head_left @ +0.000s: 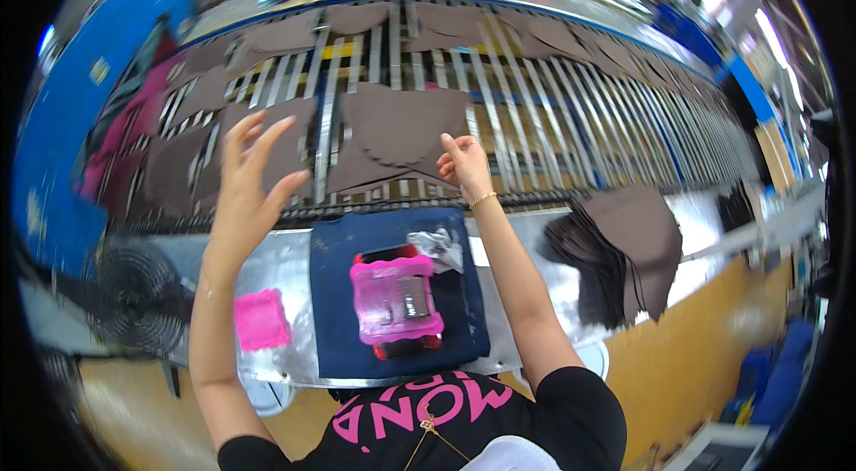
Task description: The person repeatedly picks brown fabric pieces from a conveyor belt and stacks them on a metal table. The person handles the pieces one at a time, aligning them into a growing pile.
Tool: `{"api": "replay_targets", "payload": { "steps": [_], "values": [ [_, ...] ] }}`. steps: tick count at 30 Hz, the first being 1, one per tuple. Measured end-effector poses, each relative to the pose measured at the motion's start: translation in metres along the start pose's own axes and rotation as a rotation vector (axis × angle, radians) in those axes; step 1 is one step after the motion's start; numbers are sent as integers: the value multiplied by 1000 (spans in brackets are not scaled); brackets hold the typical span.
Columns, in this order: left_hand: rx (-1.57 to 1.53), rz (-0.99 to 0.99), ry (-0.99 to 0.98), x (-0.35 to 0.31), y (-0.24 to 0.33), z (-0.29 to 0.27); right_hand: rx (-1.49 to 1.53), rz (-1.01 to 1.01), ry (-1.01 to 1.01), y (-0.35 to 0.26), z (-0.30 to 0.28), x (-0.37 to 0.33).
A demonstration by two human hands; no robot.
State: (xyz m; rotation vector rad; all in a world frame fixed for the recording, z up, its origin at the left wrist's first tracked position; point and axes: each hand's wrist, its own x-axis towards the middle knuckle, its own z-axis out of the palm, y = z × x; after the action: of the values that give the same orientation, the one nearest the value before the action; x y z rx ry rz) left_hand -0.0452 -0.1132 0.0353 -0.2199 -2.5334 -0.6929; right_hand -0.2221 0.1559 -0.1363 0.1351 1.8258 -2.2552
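Observation:
My left hand (256,169) is raised over the near left of the slatted conveyor, its fingers and thumb spread with nothing between them. A dark brown cut fabric piece (401,119) lies on the slats between my hands, a second curved edge showing over its lower part. Beside its lower right edge is my right hand (465,169), fingers loosely bent and somewhat apart; nothing shows in them. Below my hands, on a dark blue cloth pad (334,293), lies a pink scalloped frame (364,303) around a clear middle, over a red-edged dark object (432,342).
More brown pieces (446,25) lie along the conveyor slats (526,114). To the right, a brown stack (637,239) rests on the metal ledge (704,217). At left are a pink scalloped square (261,319), a dark fan (134,297) and a blue machine frame (62,123).

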Motion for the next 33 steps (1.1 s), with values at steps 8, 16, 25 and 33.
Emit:
{"api": "replay_targets", "payload": {
  "steps": [8,16,25,33],
  "values": [
    [-14,-4,-57,-16,10,27,-1117,-593,1037,-84,-224,-175],
    [-164,89,-131,-6,41,58,-1470,20,1339,-62,-334,-249],
    [-238,87,-216,-21,42,47,-1660,-171,778,-60,-394,-286],
    [-403,103,-140,-29,61,66,-588,-436,613,-162,-171,-290]
  ]
}}
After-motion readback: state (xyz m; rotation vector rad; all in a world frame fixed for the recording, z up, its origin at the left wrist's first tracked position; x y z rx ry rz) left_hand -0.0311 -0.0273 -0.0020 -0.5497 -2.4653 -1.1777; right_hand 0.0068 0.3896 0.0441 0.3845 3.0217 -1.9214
